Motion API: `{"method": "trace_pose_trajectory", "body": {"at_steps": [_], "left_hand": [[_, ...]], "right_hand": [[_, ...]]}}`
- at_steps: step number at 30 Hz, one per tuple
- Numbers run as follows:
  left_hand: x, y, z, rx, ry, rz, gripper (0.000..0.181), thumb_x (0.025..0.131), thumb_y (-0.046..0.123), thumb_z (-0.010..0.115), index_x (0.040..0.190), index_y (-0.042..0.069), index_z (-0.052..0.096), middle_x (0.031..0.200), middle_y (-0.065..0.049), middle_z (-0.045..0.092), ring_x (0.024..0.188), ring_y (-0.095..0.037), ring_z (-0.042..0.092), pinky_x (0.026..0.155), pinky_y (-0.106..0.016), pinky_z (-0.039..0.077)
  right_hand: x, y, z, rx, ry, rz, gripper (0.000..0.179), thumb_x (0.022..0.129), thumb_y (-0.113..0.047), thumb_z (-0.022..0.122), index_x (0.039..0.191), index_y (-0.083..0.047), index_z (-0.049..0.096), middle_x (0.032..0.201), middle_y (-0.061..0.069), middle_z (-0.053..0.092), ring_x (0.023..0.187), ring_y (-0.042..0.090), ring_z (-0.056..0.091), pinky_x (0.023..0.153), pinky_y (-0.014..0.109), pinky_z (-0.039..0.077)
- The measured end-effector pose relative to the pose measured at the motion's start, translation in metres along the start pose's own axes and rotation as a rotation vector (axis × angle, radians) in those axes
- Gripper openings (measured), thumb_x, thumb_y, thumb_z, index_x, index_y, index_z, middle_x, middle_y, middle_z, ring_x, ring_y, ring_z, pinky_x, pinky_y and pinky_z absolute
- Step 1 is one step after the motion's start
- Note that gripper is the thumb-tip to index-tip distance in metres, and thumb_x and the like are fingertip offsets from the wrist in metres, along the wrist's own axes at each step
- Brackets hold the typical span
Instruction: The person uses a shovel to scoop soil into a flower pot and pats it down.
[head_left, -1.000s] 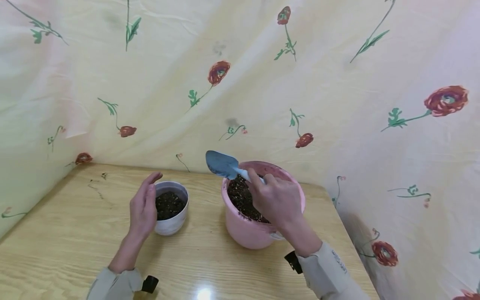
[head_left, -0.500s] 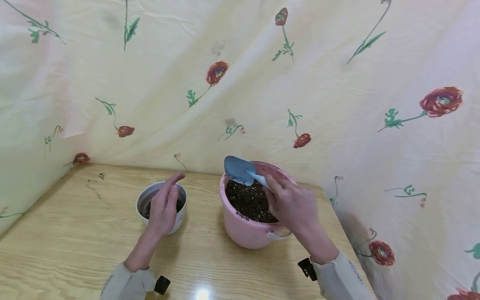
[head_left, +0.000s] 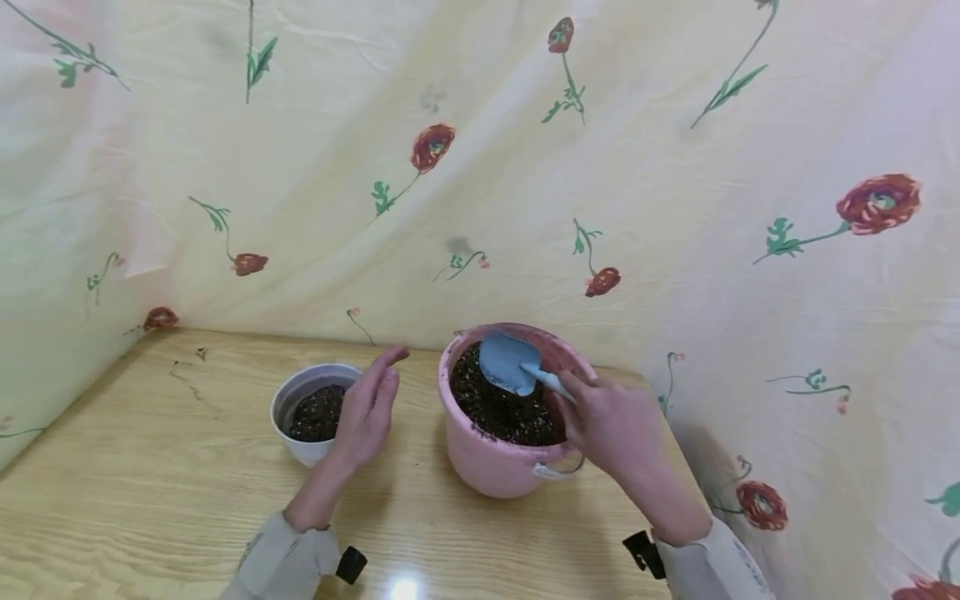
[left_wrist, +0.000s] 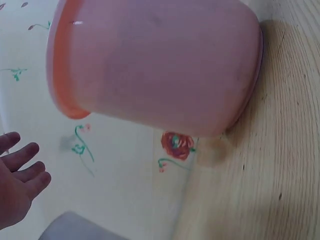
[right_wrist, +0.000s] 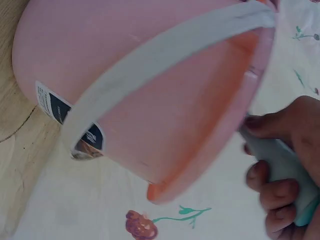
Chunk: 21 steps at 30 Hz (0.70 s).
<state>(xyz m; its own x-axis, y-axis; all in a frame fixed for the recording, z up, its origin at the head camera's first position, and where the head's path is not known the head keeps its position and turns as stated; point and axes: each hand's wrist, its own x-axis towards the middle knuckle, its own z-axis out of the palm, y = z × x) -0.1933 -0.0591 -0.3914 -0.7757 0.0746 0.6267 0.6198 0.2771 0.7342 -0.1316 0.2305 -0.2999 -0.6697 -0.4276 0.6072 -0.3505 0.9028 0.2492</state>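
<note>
My right hand (head_left: 618, 425) grips the pale handle of a blue garden trowel (head_left: 510, 363). The trowel's blade is over the dark soil (head_left: 495, 408) inside a pink bucket (head_left: 487, 467), within its rim. In the right wrist view, fingers and thumb curl round the trowel handle (right_wrist: 280, 162) beside the bucket's rim. My left hand (head_left: 367, 417) is held up between the bucket and a small white pot (head_left: 307, 454), fingers extended and holding nothing. It hides the pot's right side in the head view; dark soil (head_left: 318, 413) shows inside the pot.
Both containers stand on a light wooden table (head_left: 150, 467). A flower-printed cloth (head_left: 480, 167) hangs behind and at the sides. The bucket's white carrying handle (right_wrist: 150, 62) hangs down its near side. Black straps circle both wrists.
The trowel has moved right and down, from beyond the bucket's left rim to over the soil inside. My left hand has moved right, from the pot's left side to its right.
</note>
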Motion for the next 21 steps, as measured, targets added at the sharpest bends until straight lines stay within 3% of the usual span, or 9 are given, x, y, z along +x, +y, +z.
{"method": "trace_pose_trajectory", "body": {"at_steps": [4,10,14,21], "left_hand": [[0.003,0.003,0.009,0.0,-0.051,-0.019,0.037,0.104,0.016,0.038,0.136,0.004,0.052,0.133,-0.013,0.058,0.122,-0.029,0.053,0.103,-0.048,0.041],[0.007,0.01,0.02,-0.026,-0.126,-0.093,0.039,0.105,0.023,0.036,0.139,0.011,0.05,0.139,-0.01,0.053,0.127,-0.031,0.049,0.105,-0.049,0.039],[0.014,0.015,0.03,-0.075,-0.149,-0.115,0.041,0.105,0.028,0.036,0.142,0.013,0.047,0.142,-0.007,0.05,0.129,-0.03,0.047,0.106,-0.049,0.038],[0.023,0.014,0.05,-0.167,-0.128,-0.123,0.041,0.105,0.023,0.037,0.143,0.009,0.043,0.139,-0.012,0.051,0.121,-0.029,0.052,0.105,-0.049,0.039]], "right_hand": [[-0.003,0.004,-0.012,0.028,-0.176,0.052,0.019,0.081,-0.022,0.074,0.073,-0.014,0.059,0.046,-0.006,0.028,0.04,0.012,0.027,0.035,0.026,0.02],[-0.001,0.008,-0.027,0.12,-0.41,0.102,0.031,0.087,-0.025,0.069,0.063,-0.019,0.051,0.05,-0.005,0.036,0.045,0.014,0.035,0.036,0.027,0.029],[0.001,0.01,-0.032,0.182,-0.512,0.132,0.036,0.089,-0.026,0.067,0.06,-0.018,0.047,0.05,-0.004,0.038,0.046,0.013,0.037,0.039,0.027,0.03],[0.011,0.013,-0.032,0.235,-0.6,0.112,0.036,0.087,-0.023,0.069,0.058,-0.017,0.048,0.049,-0.006,0.038,0.047,0.011,0.037,0.044,0.026,0.032]]}}
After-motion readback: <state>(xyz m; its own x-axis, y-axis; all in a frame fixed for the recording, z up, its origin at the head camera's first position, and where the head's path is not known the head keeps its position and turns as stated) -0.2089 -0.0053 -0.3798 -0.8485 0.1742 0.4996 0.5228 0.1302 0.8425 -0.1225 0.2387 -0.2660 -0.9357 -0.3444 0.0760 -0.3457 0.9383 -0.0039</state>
